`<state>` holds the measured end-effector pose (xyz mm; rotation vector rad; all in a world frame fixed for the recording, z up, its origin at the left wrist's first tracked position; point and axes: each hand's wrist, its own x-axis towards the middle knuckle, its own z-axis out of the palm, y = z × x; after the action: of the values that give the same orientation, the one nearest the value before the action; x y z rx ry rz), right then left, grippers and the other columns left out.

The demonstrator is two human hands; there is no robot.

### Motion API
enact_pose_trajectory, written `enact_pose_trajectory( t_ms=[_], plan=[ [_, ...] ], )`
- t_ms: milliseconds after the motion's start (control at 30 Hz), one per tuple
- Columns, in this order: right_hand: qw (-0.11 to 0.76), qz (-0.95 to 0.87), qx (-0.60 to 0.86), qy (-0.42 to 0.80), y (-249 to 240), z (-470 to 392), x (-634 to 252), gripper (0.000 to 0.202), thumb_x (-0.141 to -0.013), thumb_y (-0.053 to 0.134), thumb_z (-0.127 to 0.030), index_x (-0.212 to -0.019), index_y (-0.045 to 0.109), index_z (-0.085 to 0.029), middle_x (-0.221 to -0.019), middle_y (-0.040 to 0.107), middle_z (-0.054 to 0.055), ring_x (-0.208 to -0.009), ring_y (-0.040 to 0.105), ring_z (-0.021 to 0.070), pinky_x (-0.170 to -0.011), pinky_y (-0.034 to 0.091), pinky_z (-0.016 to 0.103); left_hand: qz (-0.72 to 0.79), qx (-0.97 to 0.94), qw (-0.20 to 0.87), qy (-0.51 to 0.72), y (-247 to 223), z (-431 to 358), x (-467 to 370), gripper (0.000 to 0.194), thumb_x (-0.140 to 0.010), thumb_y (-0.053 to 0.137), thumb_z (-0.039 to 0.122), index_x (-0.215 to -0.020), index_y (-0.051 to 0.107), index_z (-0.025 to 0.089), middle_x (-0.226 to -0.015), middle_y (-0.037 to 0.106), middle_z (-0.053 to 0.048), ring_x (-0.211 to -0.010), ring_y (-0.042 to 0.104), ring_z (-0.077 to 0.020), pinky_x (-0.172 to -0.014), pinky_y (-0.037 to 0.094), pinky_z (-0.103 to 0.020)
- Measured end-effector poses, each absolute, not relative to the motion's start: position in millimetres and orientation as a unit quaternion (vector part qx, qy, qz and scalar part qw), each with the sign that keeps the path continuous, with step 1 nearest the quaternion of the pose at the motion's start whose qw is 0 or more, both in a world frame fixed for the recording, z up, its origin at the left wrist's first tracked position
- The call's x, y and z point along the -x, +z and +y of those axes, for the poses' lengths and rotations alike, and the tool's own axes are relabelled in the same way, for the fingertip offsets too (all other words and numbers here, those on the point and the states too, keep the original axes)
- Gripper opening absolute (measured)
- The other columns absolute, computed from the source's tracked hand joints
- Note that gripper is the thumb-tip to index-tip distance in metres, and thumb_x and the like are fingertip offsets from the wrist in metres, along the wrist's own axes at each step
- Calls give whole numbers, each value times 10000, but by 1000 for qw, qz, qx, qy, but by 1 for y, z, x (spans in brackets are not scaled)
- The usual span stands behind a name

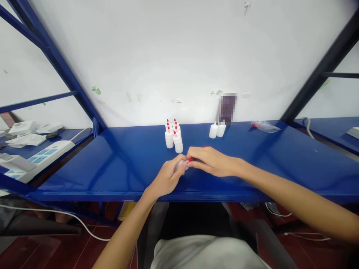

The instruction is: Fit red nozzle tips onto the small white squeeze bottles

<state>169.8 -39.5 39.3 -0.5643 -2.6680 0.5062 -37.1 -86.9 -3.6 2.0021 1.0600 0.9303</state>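
A white squeeze bottle (181,164) lies tilted in my left hand (167,175), whose fingers wrap round its body and hide most of it. At the bottle's tip, the thumb and fingers of my right hand (209,160) pinch a small red cap (190,159). Whether the cap is fully seated on the nozzle cannot be seen. Just beyond my hands stand several white bottles with red caps (177,144), grouped upright in two rows. Behind my right hand, a bit of red (206,146) shows on the table, probably loose caps, partly covered.
Two white bottles without red caps (213,130) stand upright further back, near a pixelated dark object (227,108) against the wall. A clear plastic bag (265,126) with something red lies at the back right of the blue table (84,164). Left, a power strip (42,158) sits on another surface.
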Motion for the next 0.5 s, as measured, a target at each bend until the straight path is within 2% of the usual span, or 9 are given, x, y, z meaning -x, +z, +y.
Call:
enact_pose_trajectory(
  t_ms=[100,233,300,500],
  plan=[
    [179,-946,182,199,34,-47,-172,326,-1034,343,-416,-836,485,-201,-809,525,16,-704,461,149,-677,364,289,377,-812,301,329,-4,-89,36,335,-1023,328,399,-833,507,189,-701,511,22,-616,450,-117,-627,363,-245],
    [262,-882,259,293,26,-46,-189,408,-1034,286,-456,-715,365,-212,-678,424,-19,-616,379,131,-615,342,278,403,-841,192,306,-5,-92,34,216,-992,396,322,-941,573,207,-766,589,15,-662,494,-132,-667,360,-254],
    [289,-848,323,304,24,-35,-207,417,-1028,264,-478,-716,355,-217,-670,421,-20,-612,378,135,-608,341,281,428,-836,164,302,-5,-93,34,230,-996,385,330,-992,586,219,-799,621,9,-683,528,-142,-679,369,-257],
    [94,-877,457,118,16,4,-261,215,-955,380,-380,-839,468,-222,-840,610,50,-739,527,209,-678,362,329,442,-831,161,297,-3,-92,32,281,-1011,372,388,-1041,602,228,-863,678,2,-728,589,-150,-685,384,-264]
  ],
)
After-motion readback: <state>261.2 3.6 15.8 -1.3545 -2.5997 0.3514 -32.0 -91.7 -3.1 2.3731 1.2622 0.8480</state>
